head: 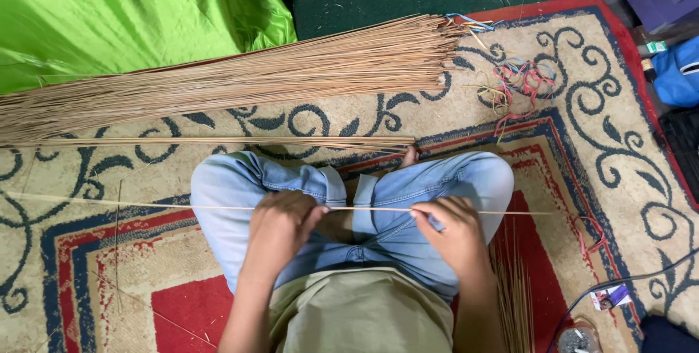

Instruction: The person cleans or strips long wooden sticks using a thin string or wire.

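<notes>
- The patterned carpet (604, 127), cream with dark scrolls and red bands, covers the floor; the person sits cross-legged near its middle, and every place below is told from it.
- A bright green cloth (124, 11) lies past the carpet's far left edge.
- A big bundle of long tan sticks (240, 80) lies across the far half of the carpet, its cut ends pointing right and its thin ends running off the left edge.
- The person's blue jeans (378, 193) and olive shirt (357, 309) fill the carpet's centre, with a bare toe showing between the knees.
- A smaller sheaf of sticks (218, 142) lies on the carpet just beyond the knees, parallel to the big bundle.
- Another small heap of sticks (513, 295) rests on the red part of the carpet beside the person's right hip.
- A tangle of coloured strings (520, 80) lies on the carpet right of the big bundle's cut ends.
- The left hand (280, 225) hovers above the lap, its grip pinched closed on the single stick.
- The right hand (455, 233) sits near the right knee, its grip likewise pinched on that stick.
- The single stick (364, 209), thin and pale, stretches level above the carpet across both thighs, reaching well past each knee.
</notes>
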